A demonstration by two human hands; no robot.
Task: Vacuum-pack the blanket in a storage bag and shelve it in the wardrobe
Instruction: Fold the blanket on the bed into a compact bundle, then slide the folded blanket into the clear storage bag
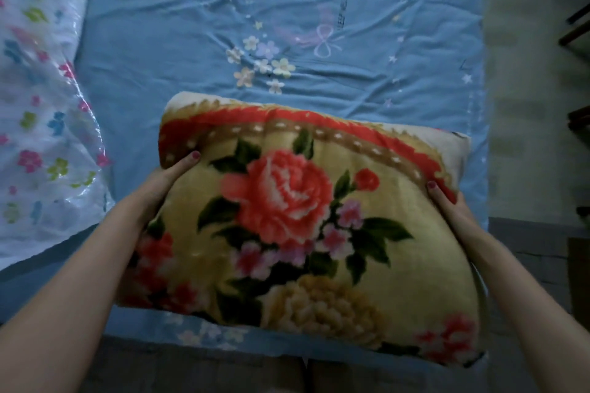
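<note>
- Plush pile is all that our two hands bear on: the left hand (166, 177) clasps the left edge of the folded blanket (306, 226), thumb laid on top and the other fingers hidden beneath or behind the fold.
- Our right hand (447, 201) takes the opposite edge the same way, thumb on the upper face and the remaining fingers out of sight; we judge both hands wrapped round the bundle rather than lying flat on it.
- Between them, the blanket is a thick, pillow-like block at the near edge of the bed (223, 41); whether its underside touches the sheet or is lifted clear, we cannot tell.
- To the left lies the bag (41, 105), clear plastic printed with small flowers, spread over the bed and apart from the blanket. Its mouth cannot be made out.
- Risk, as we judge it: a grip at the two ends only leaves the middle unsupported, so the folds may sag and open during the carry to the bag.
- Soft pile may also slide under the thumbs if the squeeze slackens.
- Slick plastic may bunch or shift as the bundle is pushed in, since neither hand is free to hold the mouth open.
- Dim light may hide the seal.
</note>
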